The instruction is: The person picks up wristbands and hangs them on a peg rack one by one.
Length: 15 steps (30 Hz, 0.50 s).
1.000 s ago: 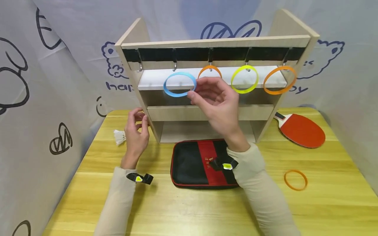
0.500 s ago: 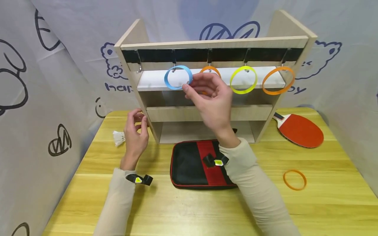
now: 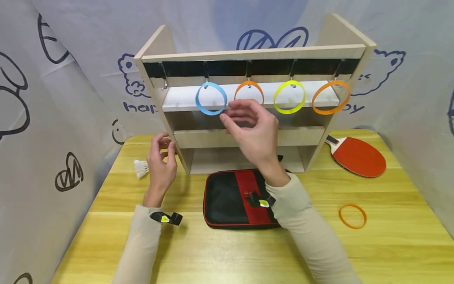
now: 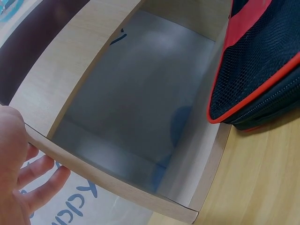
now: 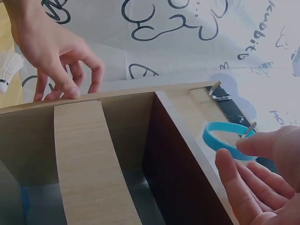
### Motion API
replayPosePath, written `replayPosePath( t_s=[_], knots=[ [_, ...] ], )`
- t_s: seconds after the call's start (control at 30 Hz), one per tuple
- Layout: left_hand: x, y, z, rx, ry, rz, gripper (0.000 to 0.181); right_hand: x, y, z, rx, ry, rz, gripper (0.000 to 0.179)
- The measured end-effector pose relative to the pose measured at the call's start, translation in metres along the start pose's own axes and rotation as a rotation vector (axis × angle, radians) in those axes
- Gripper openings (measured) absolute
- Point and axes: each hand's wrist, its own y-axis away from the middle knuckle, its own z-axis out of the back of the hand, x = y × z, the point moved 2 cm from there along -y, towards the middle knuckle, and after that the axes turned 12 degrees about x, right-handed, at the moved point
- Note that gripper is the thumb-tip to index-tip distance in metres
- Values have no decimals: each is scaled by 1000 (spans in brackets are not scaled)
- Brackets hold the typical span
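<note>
We judge the blue band (image 3: 197, 99) light, springy; pinch its rim. Right hand (image 3: 258, 132): grip unclear; left hand (image 3: 162, 167): fingers loosely curved.

The left sleeve (image 3: 138, 244) and right sleeve (image 3: 310, 230) are long, plain and beige, with soft creases along their length. At each cuff (image 3: 282, 186) sits a black wristband (image 3: 155, 215) bearing a small, dark, box-shaped unit (image 3: 175, 219) and an angular, bright yellow tag (image 3: 164, 218). The left hand (image 3: 161, 167) and right hand (image 3: 259, 134) are bare.

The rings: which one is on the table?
The orange ring near the red paddle; the other four rings are up at the hooks.
</note>
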Motion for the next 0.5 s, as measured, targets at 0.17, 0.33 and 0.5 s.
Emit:
replayPosePath(
  t_s=[0.17,0.33,0.5],
  knots=[
    [1,1,0,0,3,4,29,-2,12,6,32,74,-13,28],
    [0,1,0,-2,4,7,29,-5,26,16,58,166,11,24],
    [1,1,0,-5,2,7,29,-12,44,31,86,261,19,20]
  ],
)
